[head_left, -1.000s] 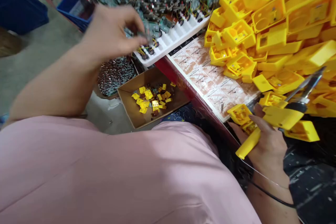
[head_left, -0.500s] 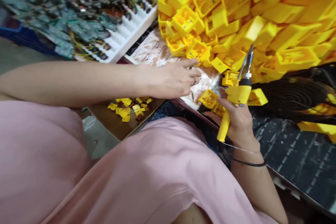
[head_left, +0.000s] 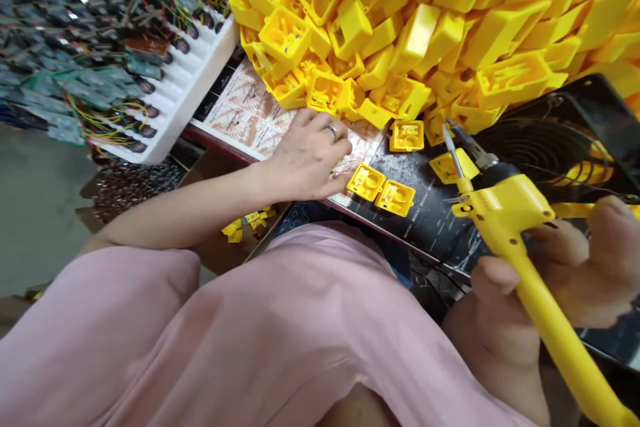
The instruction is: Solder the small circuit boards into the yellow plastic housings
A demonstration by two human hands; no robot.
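Note:
My right hand is closed round a yellow soldering gun, raised close to the camera on the right. The gun's dark-collared tip and a thin metal feed tube point up and left, toward the pile. My left hand, with a ring on one finger, rests on the patterned sheet with its fingers curled under. Thin, wire-like lines show by its fingertips, but what it grips is hidden. Just right of it, two small yellow plastic housings lie side by side, open side up. Another yellow housing sits behind them.
A big heap of yellow housings covers the back of the bench. At left, a white foam tray borders many circuit boards with wires. A black fan stands at right. Below the bench edge, a cardboard box holds yellow pieces.
My right hand has lifted the soldering gun up toward the camera and to the right, away from the housings. My left hand's fingers, stretched before, are now curled. The view has shifted right.

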